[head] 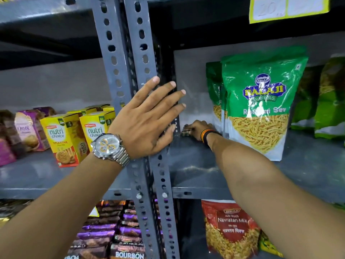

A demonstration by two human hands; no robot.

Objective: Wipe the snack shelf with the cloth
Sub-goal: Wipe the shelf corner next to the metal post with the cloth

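Note:
My left hand [147, 118], with a metal wristwatch, lies flat with straight fingers against the grey slotted upright [147, 68] between two shelf bays. My right hand [197, 128], with a striped wristband, reaches deep into the back left corner of the grey snack shelf [196, 161] and grips a small dark cloth [185, 133], most of it hidden under the fingers. A pale dusty streak marks the shelf near its front. Green Balaji sev bags [261, 109] stand upright just right of my right hand.
Yellow Nutri Choice boxes [65, 139] and purple biscuit packs [28, 129] stand on the left bay. Further green bags [328, 101] fill the right. Below are Bourbon packs [119, 238] and a red Navratan Mix bag [231, 228]. A yellow-edged price tag [287, 8] hangs above.

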